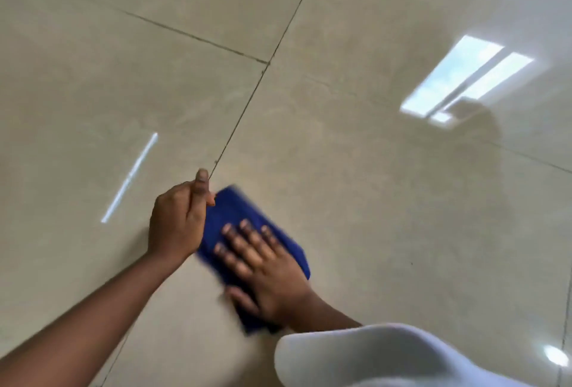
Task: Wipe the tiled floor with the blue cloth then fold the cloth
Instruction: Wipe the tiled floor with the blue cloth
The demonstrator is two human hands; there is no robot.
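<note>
Glossy beige tiled floor point(356, 169) filled the view, dark grout lines point(247, 101) crossing it, window glare point(464, 76) reflected top right. Blue cloth point(229, 219) lay flat on the floor low in the middle, beside one grout line, already a compact rectangle, probably folded at least once. Frame was motion-blurred, so layer count couldn't be read.

Right hand point(266, 266) was spread open, palm down, fingers splayed, pressing the cloth to the tile; nothing gripped. Left hand point(179, 222) was curled closed, thumb up, and looked to be pinching the cloth's far left corner, though the exact contact was blurred. White sleeve point(387, 355) sat at the bottom right.

Judgement: fold step, not wiping. Cloth looked soft, light, limp; no stiffness, so it would sag if lifted by one point. On polished tile it would likely slide, hence the pinning palm. Best hold: pinch corners or an edge, keep the other palm flat on the body, then carry the edge over.
</note>
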